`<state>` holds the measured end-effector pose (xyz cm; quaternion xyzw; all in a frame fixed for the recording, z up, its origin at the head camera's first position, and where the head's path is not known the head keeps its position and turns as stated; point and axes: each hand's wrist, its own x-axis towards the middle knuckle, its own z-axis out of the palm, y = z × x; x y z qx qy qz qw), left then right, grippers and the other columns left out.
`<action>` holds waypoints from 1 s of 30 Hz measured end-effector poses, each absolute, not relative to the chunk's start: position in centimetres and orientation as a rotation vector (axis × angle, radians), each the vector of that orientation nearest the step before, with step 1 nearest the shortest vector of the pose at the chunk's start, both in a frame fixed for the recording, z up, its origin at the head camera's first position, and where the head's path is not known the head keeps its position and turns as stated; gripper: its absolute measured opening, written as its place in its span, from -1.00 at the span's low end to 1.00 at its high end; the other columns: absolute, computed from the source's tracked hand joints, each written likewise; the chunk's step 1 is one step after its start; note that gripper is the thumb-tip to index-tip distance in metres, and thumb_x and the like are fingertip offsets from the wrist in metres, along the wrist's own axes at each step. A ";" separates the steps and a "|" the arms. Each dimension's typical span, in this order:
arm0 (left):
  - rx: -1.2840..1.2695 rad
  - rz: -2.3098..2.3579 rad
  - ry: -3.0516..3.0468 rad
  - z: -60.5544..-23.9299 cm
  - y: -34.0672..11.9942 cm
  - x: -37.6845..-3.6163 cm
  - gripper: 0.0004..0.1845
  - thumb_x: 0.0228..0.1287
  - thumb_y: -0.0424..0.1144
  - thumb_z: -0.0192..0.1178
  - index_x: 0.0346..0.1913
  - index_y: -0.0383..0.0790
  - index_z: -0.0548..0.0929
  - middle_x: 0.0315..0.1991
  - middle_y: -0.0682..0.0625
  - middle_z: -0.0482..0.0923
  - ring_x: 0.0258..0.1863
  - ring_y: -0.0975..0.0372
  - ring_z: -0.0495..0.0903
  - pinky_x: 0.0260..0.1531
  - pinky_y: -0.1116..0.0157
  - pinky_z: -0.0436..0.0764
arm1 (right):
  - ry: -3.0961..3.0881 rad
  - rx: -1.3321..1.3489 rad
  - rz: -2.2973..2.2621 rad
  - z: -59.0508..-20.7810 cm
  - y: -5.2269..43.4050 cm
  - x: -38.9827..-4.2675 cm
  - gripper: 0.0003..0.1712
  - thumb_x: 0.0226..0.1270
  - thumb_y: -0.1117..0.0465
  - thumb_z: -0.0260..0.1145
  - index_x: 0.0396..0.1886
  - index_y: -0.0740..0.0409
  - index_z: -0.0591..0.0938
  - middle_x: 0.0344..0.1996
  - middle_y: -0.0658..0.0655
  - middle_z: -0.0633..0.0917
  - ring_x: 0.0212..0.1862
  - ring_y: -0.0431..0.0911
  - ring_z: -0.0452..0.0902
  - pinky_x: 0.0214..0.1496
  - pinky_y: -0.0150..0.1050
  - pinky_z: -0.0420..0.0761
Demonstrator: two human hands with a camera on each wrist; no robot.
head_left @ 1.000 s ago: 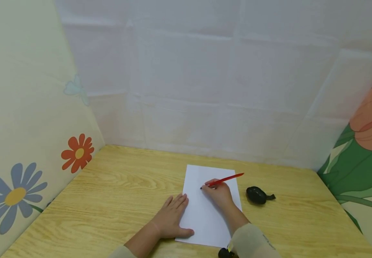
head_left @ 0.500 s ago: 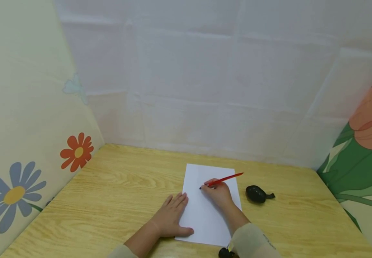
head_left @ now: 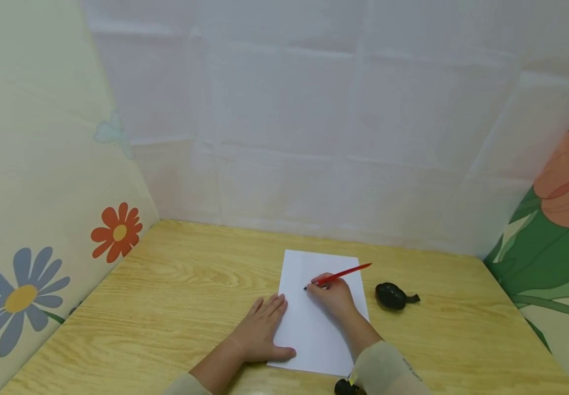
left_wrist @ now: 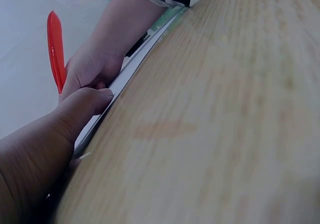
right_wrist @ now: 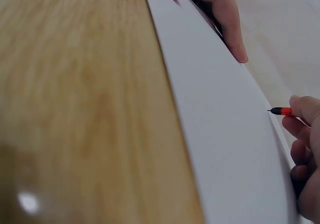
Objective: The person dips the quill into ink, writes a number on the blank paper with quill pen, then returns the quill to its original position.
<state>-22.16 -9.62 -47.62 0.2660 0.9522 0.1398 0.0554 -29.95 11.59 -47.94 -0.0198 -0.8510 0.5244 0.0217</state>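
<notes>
Toward the near edge of the worktop, right of centre: white paper sheet. Right hand pinches red pen, tip on sheet. Left hand flat, fingers straight, pressing sheet's left edge. Black object just right of sheet.

A small black object near the right sleeve is cut off by the frame's bottom edge.
</notes>
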 end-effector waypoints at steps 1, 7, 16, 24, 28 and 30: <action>0.807 0.423 2.889 -47.6 -9.6 -22.2 0.17 0.04 0.49 0.12 0.51 -0.31 0.13 0.57 -0.14 0.03 0.58 0.04 -0.02 0.53 -0.07 -0.04 | -2.637 -0.063 1.629 -47.9 11.6 -29.9 -0.83 0.13 0.12 0.50 -0.35 0.09 0.73 -0.44 0.02 0.71 -0.33 -0.13 0.50 -0.23 -0.33 0.50; 0.800 0.414 2.884 -47.5 -9.6 -22.2 0.17 0.04 0.50 0.11 0.51 -0.30 0.13 0.57 -0.14 0.03 0.58 0.04 -0.03 0.53 -0.07 -0.05 | -2.660 -0.055 1.613 -48.0 11.6 -29.8 -0.82 0.13 0.11 0.50 -0.34 0.08 0.73 -0.42 0.01 0.71 -0.30 -0.13 0.50 -0.21 -0.34 0.50; 0.805 0.402 2.896 -47.8 -9.6 -22.2 0.18 0.03 0.51 0.10 0.51 -0.31 0.14 0.56 -0.14 0.04 0.57 0.04 -0.02 0.53 -0.07 -0.03 | -2.681 -0.050 1.593 -47.8 11.5 -29.4 -0.83 0.14 0.11 0.49 -0.35 0.09 0.72 -0.41 0.01 0.72 -0.29 -0.13 0.51 -0.20 -0.32 0.50; 0.805 0.408 2.896 -47.8 -9.5 -22.2 0.18 0.03 0.50 0.11 0.51 -0.31 0.14 0.56 -0.15 0.05 0.57 0.03 -0.01 0.52 -0.08 -0.03 | -2.680 -0.036 1.601 -47.8 11.6 -29.4 -0.83 0.14 0.11 0.49 -0.33 0.08 0.72 -0.38 0.00 0.73 -0.27 -0.12 0.52 -0.17 -0.31 0.51; 0.802 0.415 2.893 -47.7 -9.5 -22.2 0.17 0.03 0.50 0.11 0.51 -0.31 0.14 0.56 -0.15 0.05 0.57 0.03 -0.01 0.52 -0.08 -0.03 | -2.690 -0.034 1.595 -47.9 11.6 -29.4 -0.83 0.14 0.10 0.49 -0.33 0.07 0.72 -0.38 -0.01 0.73 -0.26 -0.12 0.52 -0.15 -0.31 0.52; 0.801 0.420 2.892 -47.7 -9.5 -22.2 0.17 0.03 0.49 0.12 0.51 -0.32 0.15 0.56 -0.15 0.05 0.57 0.03 -0.01 0.52 -0.08 -0.03 | -2.696 -0.032 1.591 -47.9 11.7 -29.3 -0.83 0.14 0.10 0.49 -0.33 0.06 0.72 -0.38 -0.02 0.72 -0.26 -0.13 0.52 -0.15 -0.30 0.52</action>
